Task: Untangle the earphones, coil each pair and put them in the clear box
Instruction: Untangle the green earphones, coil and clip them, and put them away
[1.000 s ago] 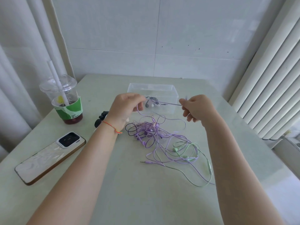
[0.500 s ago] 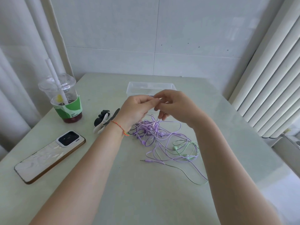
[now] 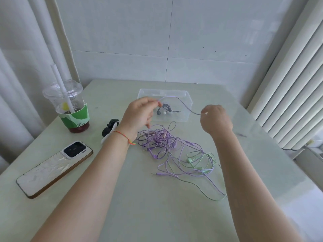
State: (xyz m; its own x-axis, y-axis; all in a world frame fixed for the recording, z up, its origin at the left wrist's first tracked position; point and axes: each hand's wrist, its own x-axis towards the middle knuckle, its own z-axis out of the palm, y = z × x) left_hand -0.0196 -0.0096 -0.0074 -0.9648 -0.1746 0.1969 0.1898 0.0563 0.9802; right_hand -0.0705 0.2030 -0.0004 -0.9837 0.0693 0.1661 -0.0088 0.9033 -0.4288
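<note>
A tangle of purple earphone cables (image 3: pixel 161 139) lies in the middle of the table, and a green pair (image 3: pixel 197 165) is knotted into its right side. My left hand (image 3: pixel 139 116) pinches one purple cable (image 3: pixel 181 103) at its fingertips. My right hand (image 3: pixel 215 120) pinches the same cable further along, so it arcs between the hands above the clear box (image 3: pixel 189 105). A dark coiled pair (image 3: pixel 166 110) lies inside the box. A purple jack plug (image 3: pixel 158 174) rests near the front of the pile.
A phone (image 3: pixel 54 169) lies face down at the left. An iced drink cup with a straw (image 3: pixel 70 109) stands at the back left. A black and white clip (image 3: pixel 110 131) sits by my left wrist. Radiator fins (image 3: pixel 293 95) run along the right.
My hands met over the pile half a second ago; now they have drawn apart again, the right hand moving right and stretching a length of purple cable out between them.
</note>
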